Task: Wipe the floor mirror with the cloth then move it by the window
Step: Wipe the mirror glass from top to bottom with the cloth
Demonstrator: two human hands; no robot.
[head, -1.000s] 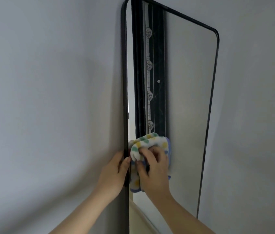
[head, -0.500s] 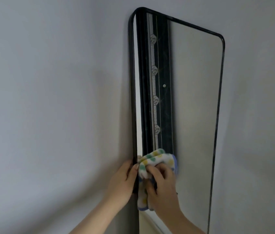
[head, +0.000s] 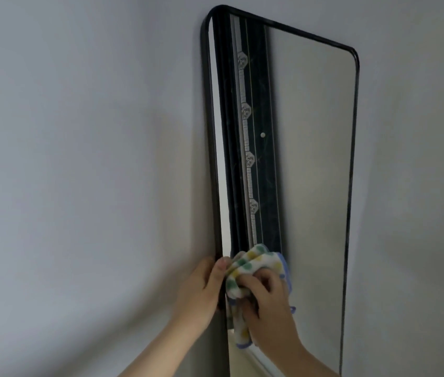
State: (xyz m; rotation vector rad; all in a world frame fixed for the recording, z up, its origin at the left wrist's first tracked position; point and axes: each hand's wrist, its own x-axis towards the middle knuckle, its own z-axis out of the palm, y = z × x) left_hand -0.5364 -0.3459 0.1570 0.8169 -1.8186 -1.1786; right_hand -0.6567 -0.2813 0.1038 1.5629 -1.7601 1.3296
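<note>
Grey wall (head: 79,159): backs floor mirror (head: 310,159).
Cloth (head: 253,263): clamped under curled right hand (head: 267,311) fingers (head: 256,281), on glass.
Left hand (head: 199,292): grips frame (head: 210,131).

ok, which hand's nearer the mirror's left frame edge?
Left. The left hand grips that frame edge; the right hand sits just inboard on the glass, holding the cloth.

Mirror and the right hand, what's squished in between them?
The cloth, dotted green and yellow, is bunched between the right hand and the mirror glass. The head view shows it. The left hand grips the mirror's black edge beside it.
</note>
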